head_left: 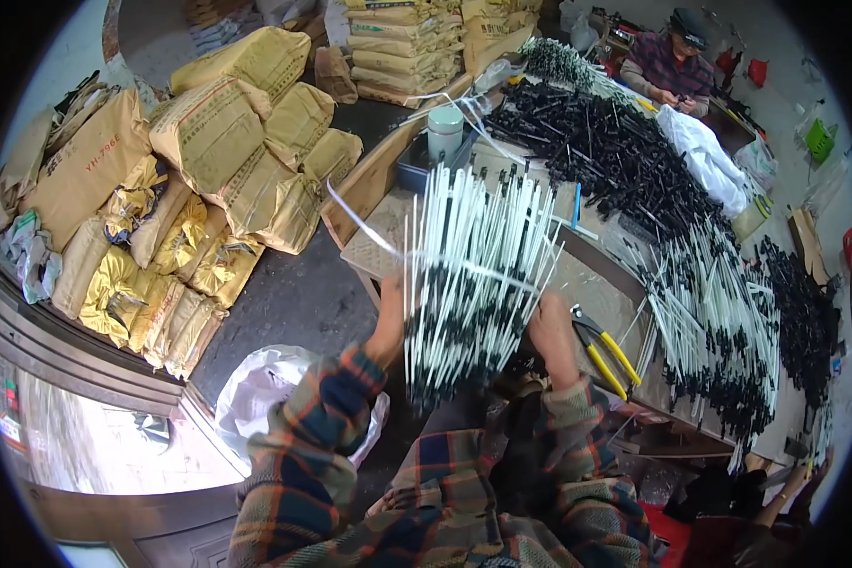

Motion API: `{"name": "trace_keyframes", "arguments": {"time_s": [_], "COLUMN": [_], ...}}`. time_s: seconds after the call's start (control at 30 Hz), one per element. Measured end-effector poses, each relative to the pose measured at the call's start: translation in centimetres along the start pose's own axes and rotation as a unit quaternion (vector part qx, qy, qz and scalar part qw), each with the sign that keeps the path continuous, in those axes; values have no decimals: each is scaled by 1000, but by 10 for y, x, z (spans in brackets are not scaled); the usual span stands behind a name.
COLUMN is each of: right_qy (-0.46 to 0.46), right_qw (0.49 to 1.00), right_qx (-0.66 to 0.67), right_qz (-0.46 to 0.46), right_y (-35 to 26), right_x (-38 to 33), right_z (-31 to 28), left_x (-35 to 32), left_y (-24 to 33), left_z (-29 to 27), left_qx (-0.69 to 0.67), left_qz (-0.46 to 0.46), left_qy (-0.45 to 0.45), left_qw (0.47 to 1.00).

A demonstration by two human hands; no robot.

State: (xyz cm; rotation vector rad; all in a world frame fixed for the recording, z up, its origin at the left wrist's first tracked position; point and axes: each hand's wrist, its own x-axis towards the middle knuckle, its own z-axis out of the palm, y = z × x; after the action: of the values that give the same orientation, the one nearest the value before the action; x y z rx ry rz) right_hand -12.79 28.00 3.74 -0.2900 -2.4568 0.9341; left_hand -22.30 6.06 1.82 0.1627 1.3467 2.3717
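Between my two hands stands a thick bundle of thin white rods with black fittings [478,284], raised at the near edge of the workbench. My left hand [389,317] grips its left side, and my right hand [551,329] grips its right side. Most fingers are hidden behind the rods. A thin white strap [374,235] runs across the front of the bundle, and its loose end curves up to the left. Just right of my right hand lie pliers with yellow handles [608,355].
Black plastic parts [606,156] are heaped on the workbench, with more white rods [710,327] to the right. A pale canister [444,131] stands beyond the bundle. Full sacks [208,133] are stacked left; a white plastic bag [265,383] is below. A co-worker [672,66] sits at the far right.
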Motion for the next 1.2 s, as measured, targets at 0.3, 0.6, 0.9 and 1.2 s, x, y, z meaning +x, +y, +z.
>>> {"name": "trace_keyframes", "arguments": {"time_s": [0.3, 0.6, 0.9, 1.2], "right_qy": [19, 89, 65, 253], "right_qw": [982, 966, 906, 868], "right_qx": [178, 207, 395, 326], "right_qz": [63, 128, 137, -276], "right_y": [-14, -10, -55, -128], "right_x": [-58, -71, -97, 104], "right_z": [-10, 17, 21, -64], "left_x": [-89, -90, 105, 40], "left_y": [-39, -113, 66, 105], "left_z": [-21, -75, -15, 66], "left_qx": [-102, -186, -104, 212], "left_qz": [-142, -212, 65, 392], "left_qy": [110, 51, -74, -169], "left_qw": [978, 958, 990, 879]}}
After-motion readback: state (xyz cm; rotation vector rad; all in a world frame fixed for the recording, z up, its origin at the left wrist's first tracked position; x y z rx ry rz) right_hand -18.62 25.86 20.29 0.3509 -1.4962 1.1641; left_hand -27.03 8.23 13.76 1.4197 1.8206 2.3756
